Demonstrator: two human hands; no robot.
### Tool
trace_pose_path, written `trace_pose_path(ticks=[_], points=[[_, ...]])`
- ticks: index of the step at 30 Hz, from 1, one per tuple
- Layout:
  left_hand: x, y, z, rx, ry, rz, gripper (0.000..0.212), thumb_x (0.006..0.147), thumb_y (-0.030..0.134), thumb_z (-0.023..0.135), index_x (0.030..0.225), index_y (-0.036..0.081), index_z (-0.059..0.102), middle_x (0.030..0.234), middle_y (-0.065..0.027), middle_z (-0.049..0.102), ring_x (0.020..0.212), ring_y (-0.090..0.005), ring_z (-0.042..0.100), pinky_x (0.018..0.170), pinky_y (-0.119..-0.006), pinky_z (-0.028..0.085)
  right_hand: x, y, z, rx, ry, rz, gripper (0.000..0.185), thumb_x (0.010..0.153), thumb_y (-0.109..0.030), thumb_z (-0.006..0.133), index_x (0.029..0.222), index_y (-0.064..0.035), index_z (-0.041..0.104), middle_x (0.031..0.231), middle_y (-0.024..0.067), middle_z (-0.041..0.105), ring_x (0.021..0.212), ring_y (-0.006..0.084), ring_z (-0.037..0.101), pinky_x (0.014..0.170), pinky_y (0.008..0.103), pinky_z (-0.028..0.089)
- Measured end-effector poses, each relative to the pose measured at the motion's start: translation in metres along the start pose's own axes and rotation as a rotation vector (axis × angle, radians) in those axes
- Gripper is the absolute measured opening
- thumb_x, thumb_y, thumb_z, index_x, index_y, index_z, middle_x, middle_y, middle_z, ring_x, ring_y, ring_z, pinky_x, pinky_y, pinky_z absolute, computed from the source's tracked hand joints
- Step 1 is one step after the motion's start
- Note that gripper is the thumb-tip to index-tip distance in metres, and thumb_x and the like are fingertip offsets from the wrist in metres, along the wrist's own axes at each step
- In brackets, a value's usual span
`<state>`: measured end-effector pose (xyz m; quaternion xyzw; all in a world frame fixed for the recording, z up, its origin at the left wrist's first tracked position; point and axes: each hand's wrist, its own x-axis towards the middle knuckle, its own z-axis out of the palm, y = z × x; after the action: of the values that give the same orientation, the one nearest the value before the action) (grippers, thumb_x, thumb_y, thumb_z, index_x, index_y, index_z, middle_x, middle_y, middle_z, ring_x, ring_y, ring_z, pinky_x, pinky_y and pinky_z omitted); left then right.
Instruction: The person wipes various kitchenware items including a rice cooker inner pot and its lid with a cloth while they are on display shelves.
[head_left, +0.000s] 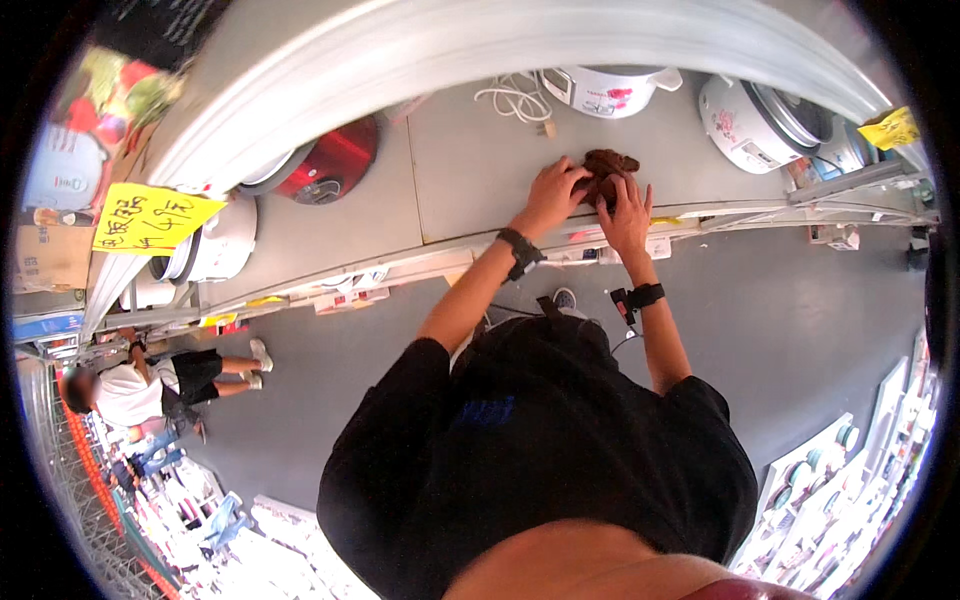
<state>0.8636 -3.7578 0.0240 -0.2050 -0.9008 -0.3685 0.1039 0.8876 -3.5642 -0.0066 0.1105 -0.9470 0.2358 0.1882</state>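
Note:
A crumpled brown cloth (609, 163) lies on the grey shelf (480, 180), close to its front edge. My left hand (553, 193) grips the cloth's left side with bent fingers. My right hand (627, 216) is on the near side of it, fingers curled into the folds. Part of the cloth is hidden beneath my fingers. Behind it stands a white rice cooker (611, 94) with a red flower print, its top cut off by the shelf beam. A coiled white power cord (517, 97) with a plug lies beside that cooker.
More cookers flank the cloth: a white flowered one (750, 124) at right, a red one (341, 161) at left. A metal beam (480, 37) crosses above. Yellow handwritten signs (154, 221) hang from the shelving. At far left, another person (142, 390) stands by the shelves.

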Motion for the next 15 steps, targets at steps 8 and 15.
trace_pose_path(ticks=[8, 15], points=[[0.008, -0.021, -0.116, 0.107, 0.110, -0.058, 0.045, 0.087, 0.006, 0.071, 0.131, 0.012, 0.063, 0.128, -0.0136, 0.061, 0.122, -0.0328, 0.059, 0.106, -0.041, 0.048, 0.014, -0.001, -0.013, 0.128, -0.116, -0.059, 0.080, 0.080, -0.056, 0.076, 0.136, -0.0057, 0.051, 0.144, 0.0280, 0.048, 0.143, 0.0422, 0.039, 0.120, 0.0643, 0.018], [-0.023, -0.070, -0.291, 1.001, 0.759, -0.042, 0.035, 0.086, 0.016, 0.071, 0.120, 0.009, 0.070, 0.115, -0.0211, 0.067, 0.113, -0.0433, 0.059, 0.103, -0.052, 0.046, 0.033, -0.051, 0.028, 0.261, -0.108, -0.337, 0.074, 0.078, -0.046, 0.081, 0.132, -0.0052, 0.051, 0.135, 0.0267, 0.048, 0.127, 0.0460, 0.046, 0.110, 0.0600, 0.035]])
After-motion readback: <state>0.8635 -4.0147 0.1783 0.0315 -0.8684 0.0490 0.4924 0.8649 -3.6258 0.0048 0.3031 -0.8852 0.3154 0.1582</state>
